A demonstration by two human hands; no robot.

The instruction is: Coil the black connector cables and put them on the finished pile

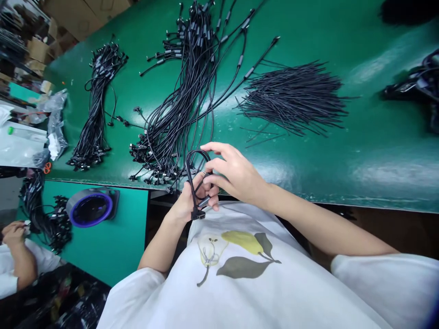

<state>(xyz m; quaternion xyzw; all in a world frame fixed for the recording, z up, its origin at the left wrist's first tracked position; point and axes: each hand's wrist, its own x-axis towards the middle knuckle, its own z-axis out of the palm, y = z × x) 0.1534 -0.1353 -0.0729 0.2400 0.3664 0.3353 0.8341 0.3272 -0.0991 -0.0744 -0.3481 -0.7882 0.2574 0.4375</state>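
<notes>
A green workbench (pixel 373 137) fills the upper view, with a large heap of black cables (pixel 181 105) just past the hands, a second bundle of cables (pixel 99 105) farther left and a spray of thin black wires (pixel 291 98) to the right. Plastic bags (pixel 56 123) lie near the far corner. On a lower teal surface (pixel 116 246), a co-worker's hand (pixel 13 233) sits near a round blue-ringed device (pixel 91 208).

In front of the pear-print shirt (pixel 236 274), the left hand (pixel 190 203) curls narrowly round a looped black cable (pixel 197 157), with a connector (pixel 198 213) just below it. The right hand (pixel 236 173) closes on the same cable, its fingers (pixel 219 164) bent close, though they seem to hide the exact contact.
</notes>
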